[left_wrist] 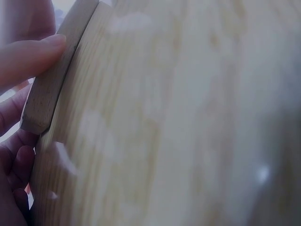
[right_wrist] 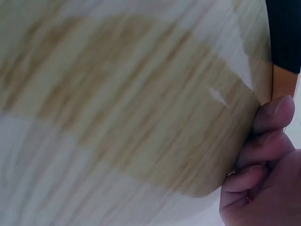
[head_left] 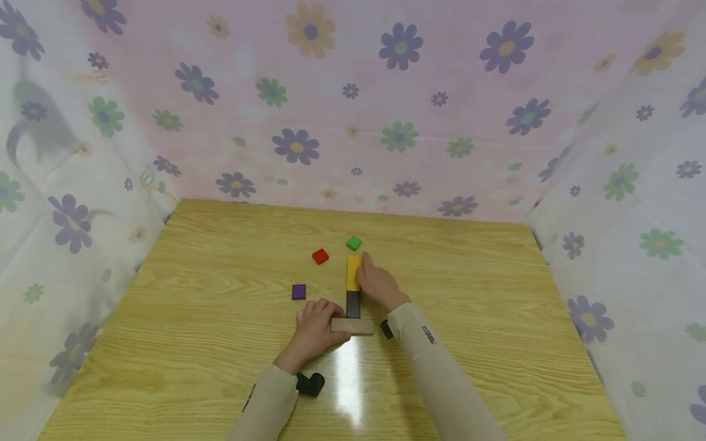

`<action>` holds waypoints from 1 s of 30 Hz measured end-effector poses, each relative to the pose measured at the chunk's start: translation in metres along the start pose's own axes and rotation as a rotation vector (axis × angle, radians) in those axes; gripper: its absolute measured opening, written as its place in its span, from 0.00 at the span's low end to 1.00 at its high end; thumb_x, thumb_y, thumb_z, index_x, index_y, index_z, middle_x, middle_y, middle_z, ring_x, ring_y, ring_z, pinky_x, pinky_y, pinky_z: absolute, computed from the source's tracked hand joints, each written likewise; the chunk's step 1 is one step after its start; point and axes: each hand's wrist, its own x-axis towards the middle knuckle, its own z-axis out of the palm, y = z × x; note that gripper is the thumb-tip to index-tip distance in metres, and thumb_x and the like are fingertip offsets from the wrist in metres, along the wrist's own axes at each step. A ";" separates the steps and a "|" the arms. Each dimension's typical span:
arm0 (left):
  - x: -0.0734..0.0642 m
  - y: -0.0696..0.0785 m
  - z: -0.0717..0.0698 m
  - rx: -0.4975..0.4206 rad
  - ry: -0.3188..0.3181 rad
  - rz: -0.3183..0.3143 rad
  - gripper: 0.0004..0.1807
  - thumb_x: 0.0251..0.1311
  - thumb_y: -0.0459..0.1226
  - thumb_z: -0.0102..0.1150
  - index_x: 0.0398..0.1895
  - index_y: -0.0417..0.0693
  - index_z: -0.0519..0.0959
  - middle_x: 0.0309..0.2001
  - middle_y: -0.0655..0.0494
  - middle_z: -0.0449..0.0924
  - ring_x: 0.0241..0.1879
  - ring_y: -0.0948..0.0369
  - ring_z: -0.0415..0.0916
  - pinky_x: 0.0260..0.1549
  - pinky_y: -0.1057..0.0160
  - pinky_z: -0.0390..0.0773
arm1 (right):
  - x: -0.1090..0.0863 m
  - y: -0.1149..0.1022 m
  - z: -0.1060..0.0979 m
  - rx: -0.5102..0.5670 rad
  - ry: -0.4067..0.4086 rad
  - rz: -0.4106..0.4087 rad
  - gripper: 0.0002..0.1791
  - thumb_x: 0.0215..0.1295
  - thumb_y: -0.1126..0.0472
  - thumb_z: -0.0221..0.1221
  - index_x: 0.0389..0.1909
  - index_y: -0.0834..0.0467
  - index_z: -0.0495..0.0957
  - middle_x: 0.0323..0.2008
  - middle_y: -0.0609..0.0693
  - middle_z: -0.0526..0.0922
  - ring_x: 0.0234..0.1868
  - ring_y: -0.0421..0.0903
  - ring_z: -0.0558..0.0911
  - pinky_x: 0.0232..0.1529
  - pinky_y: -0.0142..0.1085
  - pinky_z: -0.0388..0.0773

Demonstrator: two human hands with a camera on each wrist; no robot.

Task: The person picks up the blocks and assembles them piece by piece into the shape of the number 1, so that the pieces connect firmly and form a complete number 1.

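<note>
My left hand [head_left: 317, 327] grips the left end of a plain wooden block [head_left: 361, 326], which lies crosswise on the table. Its thumb lies along the near face, also seen on the wooden block [left_wrist: 59, 80] in the left wrist view. Beyond it a black block [head_left: 353, 304] and a yellow block [head_left: 352, 272] lie in line, pointing away from me. My right hand [head_left: 380, 285] rests against the right side of the yellow block. In the right wrist view, the right hand's fingertips [right_wrist: 275, 110] are beside the orange-looking side [right_wrist: 284, 80] of that block.
A green square block [head_left: 354, 243] lies just past the yellow one's far end. To the left are a red square block [head_left: 320, 256] and a purple square block [head_left: 299, 291]. Flower-patterned cloth [head_left: 342, 116] stands around the wooden table [head_left: 469, 275] at the back and sides.
</note>
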 end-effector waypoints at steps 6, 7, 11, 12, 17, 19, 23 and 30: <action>0.000 -0.001 -0.001 -0.001 0.008 0.002 0.19 0.43 0.55 0.63 0.37 0.60 0.74 0.39 0.65 0.67 0.41 0.59 0.57 0.34 0.58 0.51 | 0.001 0.006 0.000 0.100 0.002 0.022 0.30 0.66 0.53 0.33 0.68 0.56 0.44 0.63 0.57 0.60 0.59 0.53 0.66 0.58 0.43 0.59; 0.000 -0.001 -0.001 0.002 0.009 0.002 0.19 0.43 0.55 0.63 0.37 0.60 0.74 0.39 0.65 0.67 0.41 0.59 0.57 0.34 0.58 0.51 | 0.001 0.006 0.000 0.116 0.004 0.034 0.30 0.66 0.53 0.33 0.68 0.55 0.44 0.64 0.56 0.58 0.61 0.53 0.63 0.59 0.43 0.58; 0.001 -0.002 0.001 0.009 0.007 -0.003 0.20 0.43 0.56 0.63 0.37 0.60 0.74 0.39 0.65 0.67 0.42 0.59 0.57 0.34 0.59 0.51 | 0.002 0.008 -0.002 0.188 0.021 0.073 0.30 0.64 0.54 0.34 0.68 0.54 0.45 0.65 0.54 0.56 0.63 0.51 0.59 0.60 0.44 0.55; 0.001 -0.003 0.001 0.010 0.008 -0.001 0.20 0.43 0.56 0.63 0.37 0.60 0.74 0.39 0.65 0.67 0.42 0.59 0.57 0.34 0.59 0.51 | 0.003 0.009 -0.002 0.194 0.023 0.074 0.30 0.65 0.55 0.34 0.68 0.54 0.46 0.65 0.54 0.56 0.64 0.51 0.58 0.60 0.44 0.54; 0.000 -0.004 0.002 0.009 0.016 0.003 0.20 0.43 0.56 0.63 0.37 0.60 0.74 0.39 0.65 0.67 0.42 0.59 0.58 0.33 0.59 0.51 | 0.011 0.012 -0.003 0.173 0.062 0.010 0.27 0.66 0.59 0.34 0.66 0.60 0.51 0.64 0.57 0.58 0.63 0.53 0.59 0.61 0.43 0.54; 0.000 -0.005 0.002 0.004 0.016 0.000 0.20 0.43 0.56 0.63 0.38 0.60 0.73 0.38 0.65 0.67 0.42 0.59 0.58 0.34 0.59 0.51 | 0.014 0.013 -0.004 0.171 0.079 -0.017 0.26 0.67 0.59 0.35 0.65 0.62 0.53 0.63 0.59 0.59 0.63 0.54 0.59 0.61 0.43 0.54; 0.000 -0.004 0.001 -0.018 0.007 -0.002 0.21 0.42 0.56 0.63 0.38 0.59 0.73 0.38 0.65 0.67 0.42 0.60 0.58 0.34 0.58 0.51 | 0.017 0.013 -0.007 0.243 0.085 0.014 0.26 0.68 0.54 0.37 0.64 0.61 0.55 0.63 0.57 0.59 0.63 0.54 0.59 0.61 0.45 0.53; 0.000 -0.003 0.001 -0.033 -0.005 -0.007 0.22 0.42 0.56 0.63 0.39 0.59 0.73 0.37 0.66 0.66 0.42 0.60 0.57 0.35 0.58 0.51 | 0.024 0.013 -0.014 0.326 0.093 0.049 0.27 0.67 0.47 0.37 0.62 0.58 0.58 0.62 0.55 0.63 0.61 0.54 0.62 0.59 0.47 0.56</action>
